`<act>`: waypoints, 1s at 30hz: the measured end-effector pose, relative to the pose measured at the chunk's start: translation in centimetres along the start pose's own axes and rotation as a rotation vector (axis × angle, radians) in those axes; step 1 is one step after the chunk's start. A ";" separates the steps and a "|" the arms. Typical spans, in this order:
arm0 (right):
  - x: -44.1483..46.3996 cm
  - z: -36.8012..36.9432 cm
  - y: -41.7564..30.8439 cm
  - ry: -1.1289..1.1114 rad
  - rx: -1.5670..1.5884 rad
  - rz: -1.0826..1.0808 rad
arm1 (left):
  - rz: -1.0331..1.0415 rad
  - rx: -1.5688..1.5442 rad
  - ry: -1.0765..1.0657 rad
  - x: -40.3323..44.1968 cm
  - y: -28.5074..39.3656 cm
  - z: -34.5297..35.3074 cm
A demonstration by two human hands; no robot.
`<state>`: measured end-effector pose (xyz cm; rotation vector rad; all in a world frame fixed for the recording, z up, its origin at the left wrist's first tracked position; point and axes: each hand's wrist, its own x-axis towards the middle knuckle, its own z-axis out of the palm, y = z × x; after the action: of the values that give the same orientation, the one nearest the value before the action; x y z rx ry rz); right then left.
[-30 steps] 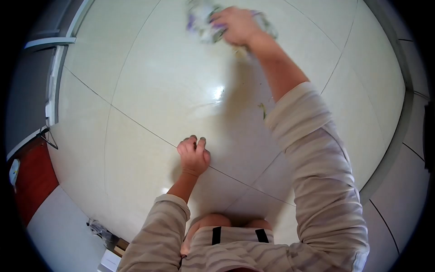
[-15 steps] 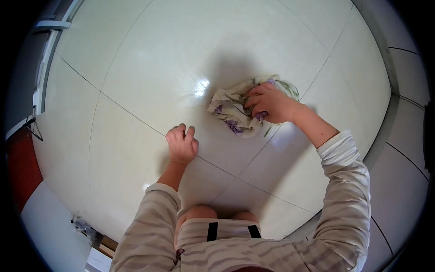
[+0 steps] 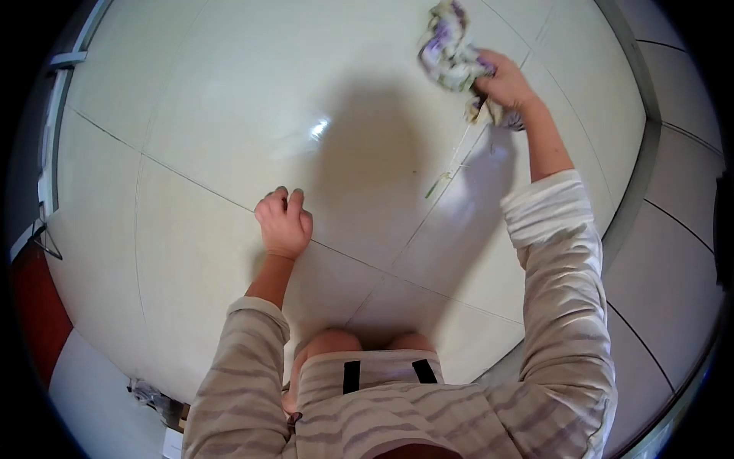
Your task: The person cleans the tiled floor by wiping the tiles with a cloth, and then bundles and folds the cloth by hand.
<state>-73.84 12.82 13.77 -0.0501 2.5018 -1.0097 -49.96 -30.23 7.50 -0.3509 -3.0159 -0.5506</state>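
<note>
My right hand grips a crumpled cloth, cream with purple and green floral print. Its fingers are wrapped in the fabric, and the cloth looks bunched and slightly blurred, spread out to the left of the hand and a little below it. My left hand is at the tiled floor, knuckles up, fingers bent but apart, with nothing seen in it. Between the hands, a thin green scrap lies on the floor, with pale thin bits just above it.
A raised edge and tiled surface run along the right side. A metal frame stands at the far left, above a red panel. Clear plastic wrapping and a white box are at lower left.
My right hand has carried the cloth forward, up and away from my body. The green scrap that was partly under it now shows fully. My left hand stays in much the same pose.
</note>
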 end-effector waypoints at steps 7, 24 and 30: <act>-9.5 6.5 -2.6 -0.043 -0.192 -0.229 | 0.010 0.012 0.024 0.1 0.4 -0.2; -27.0 6.8 1.8 0.428 1.530 0.272 | -0.018 0.089 0.097 2.3 1.7 -0.4; -27.1 9.9 2.2 0.525 1.662 0.295 | -0.252 -0.865 -0.223 5.1 18.2 -0.5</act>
<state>-45.06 13.23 16.39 1.1013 1.1408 -2.7312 -50.71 -12.76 14.68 -0.0471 -2.8397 -1.9425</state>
